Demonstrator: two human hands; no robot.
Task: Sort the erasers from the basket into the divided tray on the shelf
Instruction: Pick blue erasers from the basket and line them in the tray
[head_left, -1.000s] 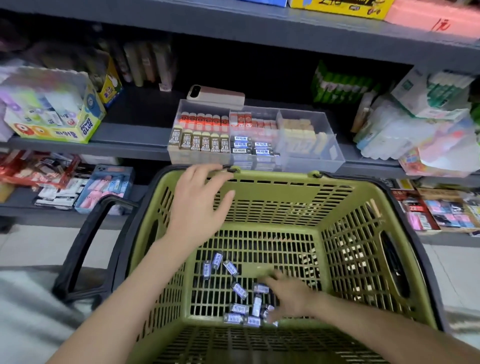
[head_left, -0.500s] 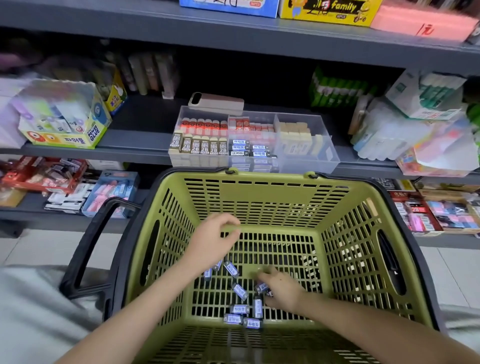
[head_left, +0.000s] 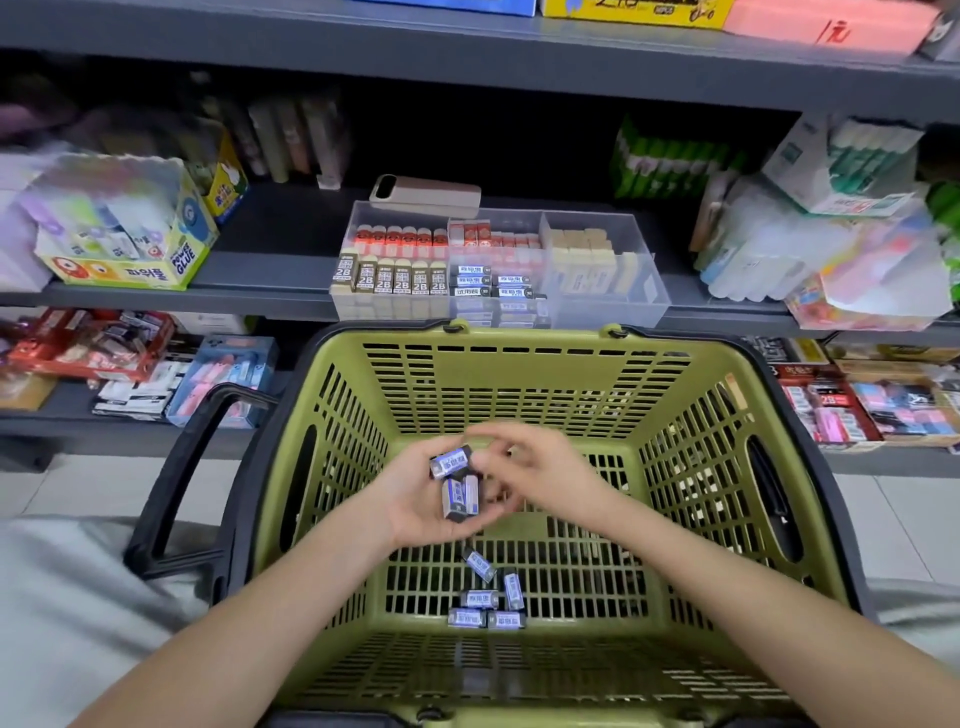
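A green basket (head_left: 753, 467) stands in front of the shelf, with several blue-and-black sleeved erasers (head_left: 485, 597) lying on its floor. Above them my left hand (head_left: 410, 504) is turned palm up and cups a few erasers (head_left: 457, 496). My right hand (head_left: 545, 475) meets it from the right, and its fingertips pinch the top eraser (head_left: 451, 461) at the left hand's fingertips. The clear divided tray (head_left: 613, 309) sits on the shelf just behind the basket. Its compartments hold rows of 2B, red, blue and beige erasers.
A phone (head_left: 426, 195) lies across the tray's back left edge. A glue box (head_left: 130, 234) stands on the shelf at left, loose packets (head_left: 831, 249) at right. The basket's black handle (head_left: 171, 483) hangs on its left side. More stationery fills the lower shelf.
Both hands have risen from the basket floor and come together over its middle. My left hand now holds erasers, and fewer lie on the floor.
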